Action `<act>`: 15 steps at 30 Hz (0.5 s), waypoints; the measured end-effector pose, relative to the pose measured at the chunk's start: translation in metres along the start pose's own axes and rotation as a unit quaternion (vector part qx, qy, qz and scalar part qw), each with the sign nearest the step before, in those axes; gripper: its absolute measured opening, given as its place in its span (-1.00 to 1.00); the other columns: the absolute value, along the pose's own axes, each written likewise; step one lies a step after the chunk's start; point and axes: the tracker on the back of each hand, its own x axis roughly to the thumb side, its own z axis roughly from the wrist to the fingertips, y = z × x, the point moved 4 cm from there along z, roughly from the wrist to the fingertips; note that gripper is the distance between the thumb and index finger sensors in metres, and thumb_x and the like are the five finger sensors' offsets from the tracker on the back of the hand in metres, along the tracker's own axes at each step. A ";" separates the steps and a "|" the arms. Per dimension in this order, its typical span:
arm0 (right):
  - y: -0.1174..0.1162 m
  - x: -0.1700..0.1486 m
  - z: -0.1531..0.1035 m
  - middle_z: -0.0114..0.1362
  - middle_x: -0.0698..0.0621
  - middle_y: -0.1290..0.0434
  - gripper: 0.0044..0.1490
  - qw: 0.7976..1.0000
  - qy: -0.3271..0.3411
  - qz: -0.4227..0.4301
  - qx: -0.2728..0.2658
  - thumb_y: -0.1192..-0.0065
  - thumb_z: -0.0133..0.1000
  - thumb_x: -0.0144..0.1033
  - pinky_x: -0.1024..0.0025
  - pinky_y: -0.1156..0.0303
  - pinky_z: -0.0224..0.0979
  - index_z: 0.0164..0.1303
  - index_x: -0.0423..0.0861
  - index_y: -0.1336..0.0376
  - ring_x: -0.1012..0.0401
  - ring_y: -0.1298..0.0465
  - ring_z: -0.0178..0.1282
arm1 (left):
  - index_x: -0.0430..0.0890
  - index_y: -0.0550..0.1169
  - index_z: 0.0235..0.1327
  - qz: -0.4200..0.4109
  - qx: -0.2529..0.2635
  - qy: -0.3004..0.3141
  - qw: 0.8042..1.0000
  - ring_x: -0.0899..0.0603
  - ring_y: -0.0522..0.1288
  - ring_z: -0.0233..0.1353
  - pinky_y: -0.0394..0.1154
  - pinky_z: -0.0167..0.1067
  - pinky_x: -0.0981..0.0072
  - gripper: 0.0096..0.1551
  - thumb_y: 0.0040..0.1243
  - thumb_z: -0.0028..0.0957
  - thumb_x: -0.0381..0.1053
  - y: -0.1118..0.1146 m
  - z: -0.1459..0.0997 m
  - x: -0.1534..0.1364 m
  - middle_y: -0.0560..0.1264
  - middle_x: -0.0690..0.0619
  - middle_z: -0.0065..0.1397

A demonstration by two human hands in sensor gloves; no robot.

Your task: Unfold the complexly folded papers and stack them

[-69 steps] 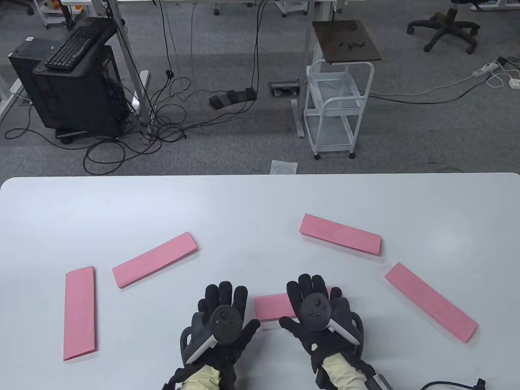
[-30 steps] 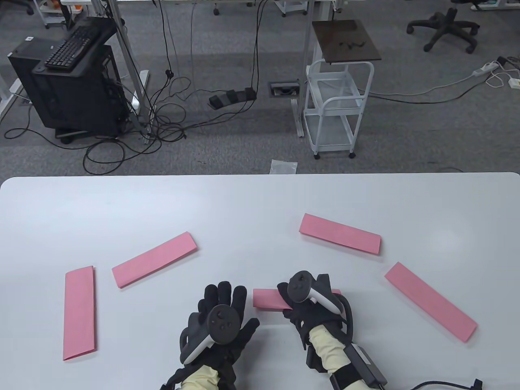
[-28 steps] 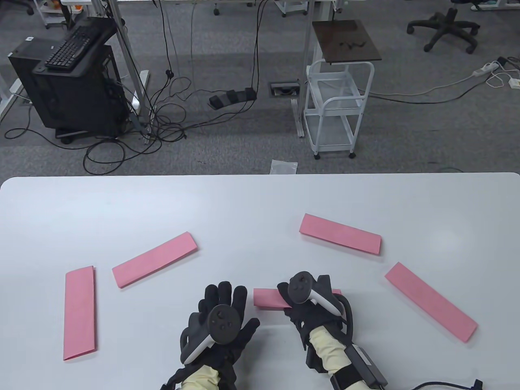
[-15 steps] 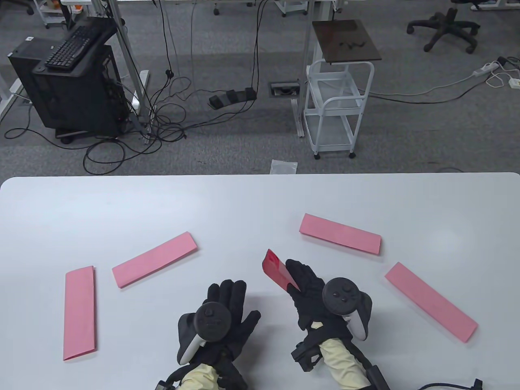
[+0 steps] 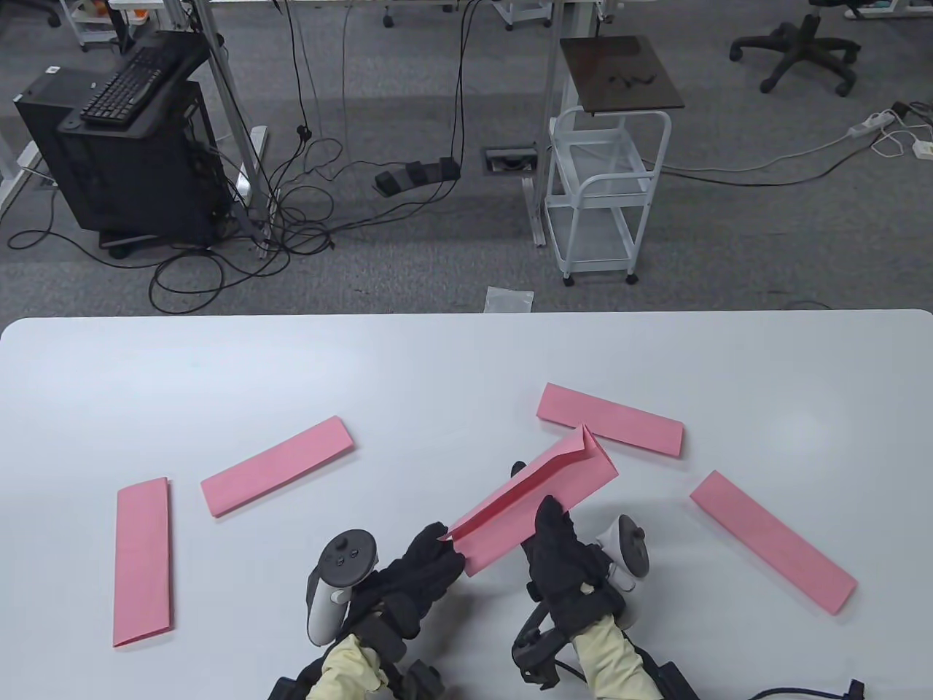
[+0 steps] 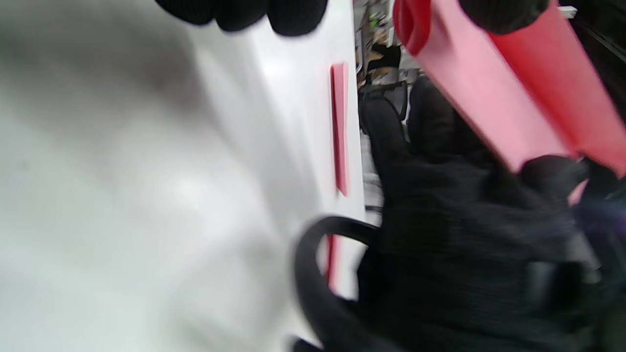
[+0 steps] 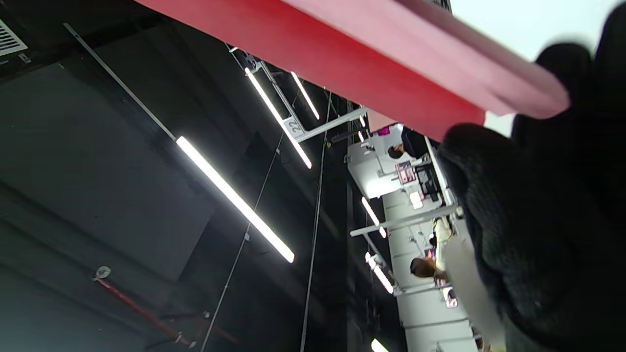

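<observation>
1. Pink folded paper [image 5: 536, 503] is up off the bench [image 5: 437, 379], its long side slanting from near-left to far-right.
2. Left hand [image 5: 426, 565] pinches its near end.
3. Right hand [image 5: 557, 539] grips its middle, nearer the loose flap.

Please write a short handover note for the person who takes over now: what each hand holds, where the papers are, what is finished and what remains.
Left hand: pinches the near end of the held pink paper.
Right hand: grips the same paper at its middle; it is lifted off the table, one flap partly open.
Four folded papers lie flat: far-left strip, left-centre strip, upper-right strip, far-right strip.
Done: one paper picked up, unfolding begun.
Left: finish unfolding it, unfold the other four, stack all. No stack exists yet.
</observation>
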 end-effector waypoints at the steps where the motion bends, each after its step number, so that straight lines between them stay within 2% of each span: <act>1: -0.001 -0.002 0.001 0.82 0.10 0.30 -0.26 1.000 -0.005 -0.008 0.005 0.33 0.23 0.10 -0.12 0.52 0.60 0.58 0.41 0.39 0.09 0.39 0.75 | -0.23 0.06 0.61 -0.021 -0.006 0.006 1.000 -0.40 0.28 0.57 0.25 0.46 -0.20 -0.11 0.00 0.26 0.26 0.001 0.001 0.000 0.27 -0.21 0.62; 3: -0.001 -0.005 0.001 0.82 0.08 0.30 -0.26 1.000 -0.010 -0.023 0.011 0.34 0.24 0.12 -0.13 0.50 0.59 0.59 0.41 0.40 0.07 0.38 0.75 | -0.13 0.16 0.56 -0.062 0.017 0.010 0.998 -0.29 0.37 0.55 0.31 0.46 -0.10 -0.30 -0.01 0.29 0.18 0.000 0.000 -0.002 0.37 -0.08 0.57; 6: -0.001 -0.009 0.001 0.82 0.07 0.26 -0.27 0.999 -0.025 -0.035 0.012 0.28 0.25 0.08 -0.14 0.50 0.59 0.61 0.38 0.34 0.06 0.36 0.74 | 0.03 0.36 0.38 -0.094 0.099 0.026 0.990 -0.16 0.49 0.46 0.36 0.44 0.00 -0.56 0.02 0.27 0.09 -0.012 -0.005 0.000 0.52 0.10 0.40; 9: 0.001 -0.011 0.002 0.82 0.05 0.26 -0.23 0.998 -0.035 -0.041 0.012 0.17 0.27 0.07 -0.15 0.50 0.58 0.60 0.39 0.34 0.04 0.36 0.74 | 0.08 0.39 0.32 -0.075 0.136 0.059 0.986 -0.11 0.52 0.42 0.38 0.43 0.03 -0.59 0.06 0.24 0.09 -0.023 -0.012 0.008 0.55 0.14 0.34; 11: 0.006 -0.005 0.002 0.79 0.04 0.33 -0.05 0.999 -0.022 -0.025 0.004 0.05 0.25 0.09 -0.15 0.55 0.56 0.52 0.40 0.52 0.04 0.44 0.72 | 0.08 0.40 0.30 -0.045 0.177 0.070 0.981 -0.11 0.53 0.41 0.39 0.42 0.03 -0.60 0.07 0.23 0.09 -0.035 -0.018 0.015 0.56 0.14 0.32; 13: 0.018 0.009 0.001 0.75 0.15 0.50 0.06 1.000 0.011 -0.011 -0.027 -0.03 0.23 0.06 -0.16 0.62 0.55 0.43 0.42 0.62 0.05 0.52 0.71 | 0.08 0.41 0.30 -0.016 0.200 0.084 0.976 -0.11 0.53 0.40 0.39 0.41 0.02 -0.60 0.07 0.23 0.09 -0.050 -0.025 0.022 0.56 0.13 0.31; 15: 0.033 0.026 -0.003 0.71 0.21 0.58 0.11 0.996 0.039 -0.055 -0.065 -0.10 0.21 0.01 -0.15 0.63 0.56 0.40 0.42 0.63 0.07 0.52 0.72 | 0.07 0.42 0.30 0.012 0.220 0.095 0.971 -0.12 0.53 0.39 0.39 0.41 0.01 -0.60 0.07 0.24 0.09 -0.061 -0.031 0.029 0.57 0.13 0.30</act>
